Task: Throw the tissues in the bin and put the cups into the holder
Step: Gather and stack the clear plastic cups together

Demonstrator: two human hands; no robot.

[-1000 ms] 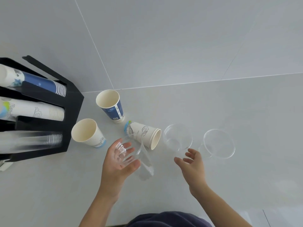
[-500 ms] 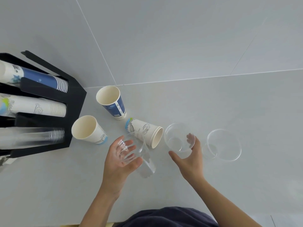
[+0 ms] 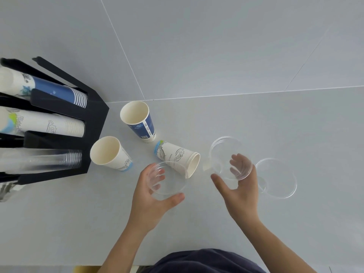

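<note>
My left hand (image 3: pixel 151 201) grips a clear plastic cup (image 3: pixel 167 179) above the table, mouth turned toward me. My right hand (image 3: pixel 239 191) holds a second clear cup (image 3: pixel 226 156), fingers curled round its far side and thumb on the near side. A third clear cup (image 3: pixel 276 178) stands just right of that hand. A blue paper cup (image 3: pixel 138 120) and a white paper cup (image 3: pixel 109 153) stand upright. Another white printed cup (image 3: pixel 177 155) lies on its side between my hands. The black cup holder (image 3: pixel 92 125) sits at the left with stacks of cups in its slots.
The white table (image 3: pixel 256 125) meets a grey panelled wall behind. The holder's slots carry blue cups, white cups and clear cups in separate rows. No tissues or bin show in this view.
My right hand reached left and closed around the middle clear cup, tilting it. My left hand turned its clear cup so the mouth faces me.
</note>
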